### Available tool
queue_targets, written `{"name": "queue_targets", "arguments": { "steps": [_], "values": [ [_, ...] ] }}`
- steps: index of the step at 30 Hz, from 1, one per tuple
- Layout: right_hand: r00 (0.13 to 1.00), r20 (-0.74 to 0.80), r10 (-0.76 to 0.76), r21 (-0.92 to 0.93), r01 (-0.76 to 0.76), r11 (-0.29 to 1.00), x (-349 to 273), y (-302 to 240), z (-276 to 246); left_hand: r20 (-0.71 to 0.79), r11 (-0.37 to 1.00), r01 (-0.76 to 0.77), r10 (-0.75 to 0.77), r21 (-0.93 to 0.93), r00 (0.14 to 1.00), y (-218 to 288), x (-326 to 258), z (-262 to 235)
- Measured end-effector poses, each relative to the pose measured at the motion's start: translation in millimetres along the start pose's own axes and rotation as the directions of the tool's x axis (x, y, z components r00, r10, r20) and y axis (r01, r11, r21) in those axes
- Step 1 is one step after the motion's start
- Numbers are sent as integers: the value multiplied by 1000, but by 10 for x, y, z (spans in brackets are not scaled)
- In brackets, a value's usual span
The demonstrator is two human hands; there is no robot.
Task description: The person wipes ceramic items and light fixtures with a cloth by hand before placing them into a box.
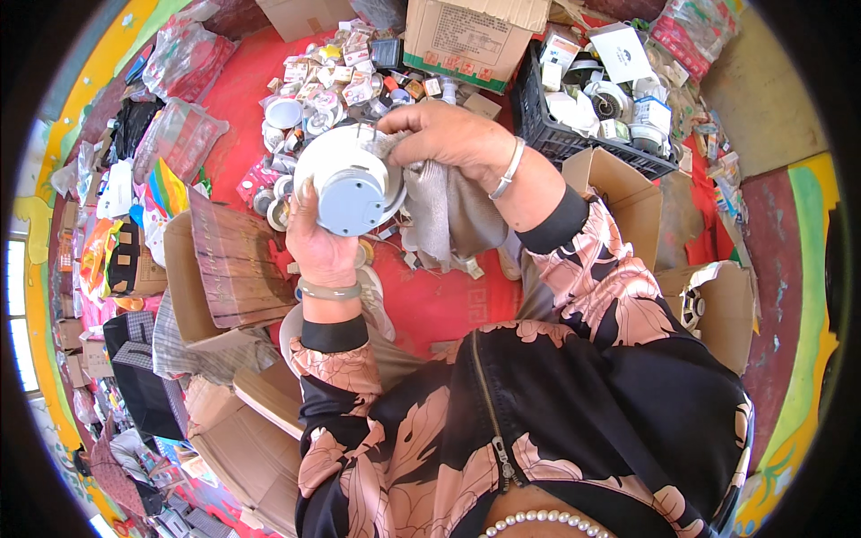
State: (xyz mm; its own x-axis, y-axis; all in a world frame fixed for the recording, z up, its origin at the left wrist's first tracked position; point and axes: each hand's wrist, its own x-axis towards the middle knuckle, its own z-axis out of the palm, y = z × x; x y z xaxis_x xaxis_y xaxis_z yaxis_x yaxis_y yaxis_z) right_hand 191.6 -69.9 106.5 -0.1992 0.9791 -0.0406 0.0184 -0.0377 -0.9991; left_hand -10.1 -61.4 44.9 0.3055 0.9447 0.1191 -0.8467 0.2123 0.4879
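Closest to my head camera are the pearl necklace (547,516) and the black jacket (574,394) with its pink flower print, its zip running down the middle. Beyond them, in front of the chest, I have a round white fixture (325,152) with a grey disc (352,203) on the side turned toward me. My left hand (321,242) grips it from the near side: the thumb lies along the edge and the other fingers are hidden beneath, so I cannot tell how far they spread. My right hand (453,139) is at the fixture's right edge, fingers bent and pinched on a grey-brown cloth (439,211) that hangs down below the hand; I cannot tell whether a fingertip touches the fixture itself.

Lower down is the red floor (448,309). A cardboard box (184,287) stands left of my left hand, and another box (628,193) right of my right forearm. Past the hands lies a heap of small packages (359,90). Farther out stand a large carton (466,40) and, to its right, a loaded black crate (565,133). Plastic bags (186,58) lie at the far left.
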Motion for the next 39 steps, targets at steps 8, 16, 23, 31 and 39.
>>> {"name": "queue_targets", "arguments": {
  "steps": [8, 16, 23, 31, 39],
  "values": [
    [878, -421, -229, -51, 229, 972, -179, -317, -508, -73, 976, -41, 25, -215, 997, 93, 38, -159],
    [732, -277, -622, -566, 399, 721, -226, -347, 234, -77, 983, -28, 15, -179, 997, 57, 11, -79],
    [756, -293, -585, -563, 358, 745, -194, -150, 535, -28, 984, -142, 146, 112, 989, -25, 12, 183],
    [927, -122, -355, -270, 313, 911, -200, -216, 334, -104, 956, -200, 225, 214, 969, 66, -25, 113],
    [944, -235, -231, 88, 257, 962, -272, -425, 180, 36, 984, -98, 105, -147, 994, 117, -4, -32]
  ]
}}
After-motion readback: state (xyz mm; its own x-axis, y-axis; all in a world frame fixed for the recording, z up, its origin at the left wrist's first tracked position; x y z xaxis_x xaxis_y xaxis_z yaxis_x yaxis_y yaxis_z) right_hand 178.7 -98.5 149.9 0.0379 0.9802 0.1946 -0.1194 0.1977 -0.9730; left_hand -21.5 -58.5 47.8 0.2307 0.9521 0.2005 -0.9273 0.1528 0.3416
